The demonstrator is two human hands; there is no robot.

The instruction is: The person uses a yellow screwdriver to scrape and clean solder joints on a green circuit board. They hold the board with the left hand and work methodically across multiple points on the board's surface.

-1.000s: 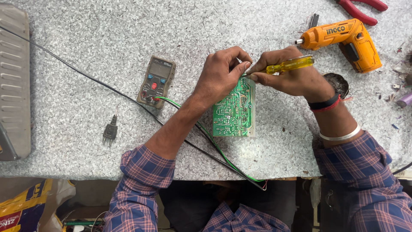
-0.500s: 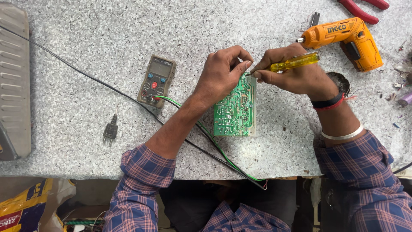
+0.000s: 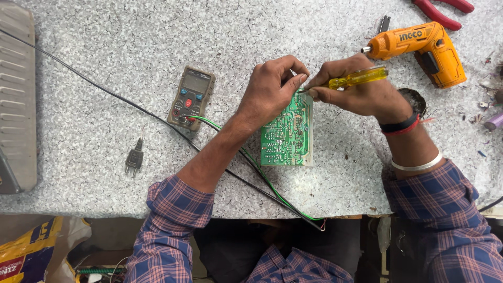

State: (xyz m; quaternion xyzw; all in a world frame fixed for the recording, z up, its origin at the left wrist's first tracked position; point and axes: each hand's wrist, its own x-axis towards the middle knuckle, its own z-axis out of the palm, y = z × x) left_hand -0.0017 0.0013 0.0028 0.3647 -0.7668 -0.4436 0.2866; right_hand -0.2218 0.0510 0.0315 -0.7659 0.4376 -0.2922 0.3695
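Just right of the frame's centre, a green circuit board (image 3: 287,135) lay solder side up on the speckled grey worktop (image 3: 105,47). The left hand (image 3: 271,89) was curled over the board's upper edge, fingers bent and closed on that edge or on something small there; what exactly it pinched could not be told. The right hand (image 3: 356,94) was closed around a yellow-handled screwdriver (image 3: 352,79), whose thin shaft pointed left to the board's top corner, right beside the left fingertips.

The likeliest mishap seemed a slip: with the tip so close to the left fingers, a push that skidded off the board could jab them, or scratch across the solder tracks. The board sat loose on the worktop, pinned only at its top, so sideways pressure might swing its lower end.

Both forearms came up from the lower edge of the frame in checked sleeves and met above the board, the left wrist bent down, the right wrist, with its bands, held level.

A multimeter (image 3: 191,98) lay left of the board, its green lead (image 3: 246,157) running under the left forearm. An orange cordless screwdriver (image 3: 419,50) rested at the upper right.
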